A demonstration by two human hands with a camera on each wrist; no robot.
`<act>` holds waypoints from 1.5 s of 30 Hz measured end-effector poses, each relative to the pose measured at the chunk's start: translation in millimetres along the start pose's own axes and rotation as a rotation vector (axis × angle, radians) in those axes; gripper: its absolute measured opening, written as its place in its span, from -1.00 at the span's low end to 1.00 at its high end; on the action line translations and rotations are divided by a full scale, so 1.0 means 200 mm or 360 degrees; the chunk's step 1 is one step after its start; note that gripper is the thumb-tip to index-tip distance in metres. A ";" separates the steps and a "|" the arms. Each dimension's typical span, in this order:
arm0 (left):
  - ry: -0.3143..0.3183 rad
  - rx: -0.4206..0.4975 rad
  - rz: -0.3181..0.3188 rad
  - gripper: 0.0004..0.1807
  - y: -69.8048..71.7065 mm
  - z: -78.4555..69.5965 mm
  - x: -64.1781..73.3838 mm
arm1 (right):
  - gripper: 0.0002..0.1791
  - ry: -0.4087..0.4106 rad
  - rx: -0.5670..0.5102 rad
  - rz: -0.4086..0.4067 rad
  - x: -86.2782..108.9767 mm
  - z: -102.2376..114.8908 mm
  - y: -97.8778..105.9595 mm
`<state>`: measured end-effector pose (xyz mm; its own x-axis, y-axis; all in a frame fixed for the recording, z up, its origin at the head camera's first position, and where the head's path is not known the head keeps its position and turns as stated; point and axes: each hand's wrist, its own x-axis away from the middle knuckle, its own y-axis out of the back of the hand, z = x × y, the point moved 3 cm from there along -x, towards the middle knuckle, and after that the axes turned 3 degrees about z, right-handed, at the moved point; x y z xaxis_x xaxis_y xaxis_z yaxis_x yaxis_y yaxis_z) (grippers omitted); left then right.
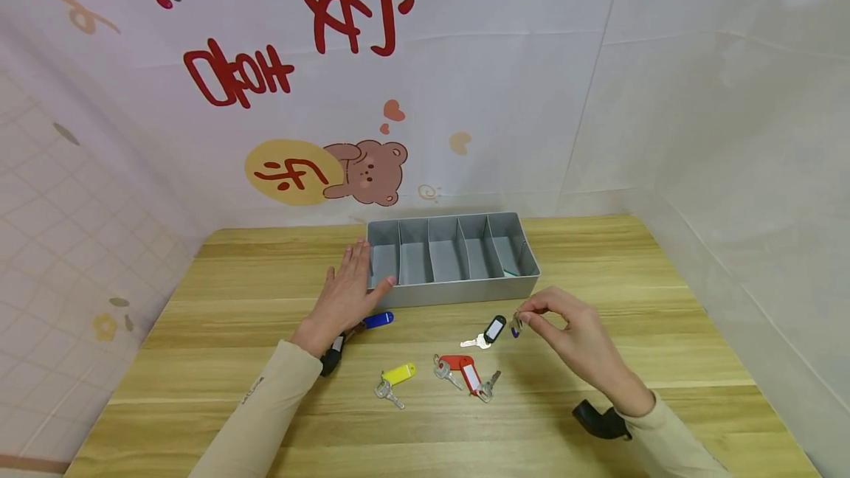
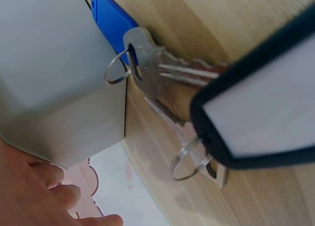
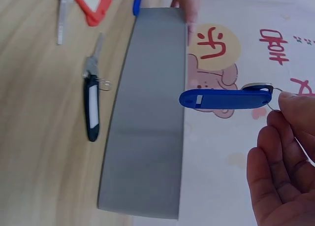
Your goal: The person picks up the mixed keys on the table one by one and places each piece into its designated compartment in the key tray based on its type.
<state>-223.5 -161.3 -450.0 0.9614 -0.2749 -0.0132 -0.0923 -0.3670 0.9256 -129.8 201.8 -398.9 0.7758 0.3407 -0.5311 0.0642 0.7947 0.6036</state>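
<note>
My left hand (image 1: 347, 282) rests at the left end of a grey compartment box (image 1: 451, 292), fingers extended along its side and thumb over the front rim. Between thumb and fingertip, my right hand (image 1: 574, 330) pinches the ring of a key with a blue tag (image 3: 224, 99), raised in front of the box's right end. Beside it on the table lies a key with a black tag (image 1: 494, 328). Under my left wrist are a key with a blue tag (image 2: 110, 21) and another black tag (image 2: 266, 103) with a white label.
Nearer the front lie a key with a yellow tag (image 1: 399, 373) and two keys with red tags, one red tag (image 1: 471, 375) showing a white label. A small teal edge (image 1: 510, 272) shows inside the box's rightmost compartment. A white patterned sheet (image 1: 505, 94) hangs behind the wooden table (image 1: 265, 271).
</note>
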 end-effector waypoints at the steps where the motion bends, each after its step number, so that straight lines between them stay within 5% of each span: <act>1: -0.0001 0.0002 -0.0002 0.06 0.00 0.00 0.00 | -0.63 0.0003 -0.0003 -0.0013 -0.01 0.00 0.00; 45: -0.0005 0.0008 -0.0006 0.05 0.00 0.00 0.00 | -0.84 -0.0071 -0.0049 -0.0177 -0.29 0.01 -0.01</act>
<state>-222.9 -161.0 -449.9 0.9609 -0.2762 -0.0181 -0.0897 -0.3727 0.9236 -174.8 179.5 -368.0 0.7922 0.2275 -0.5662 0.1327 0.8415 0.5237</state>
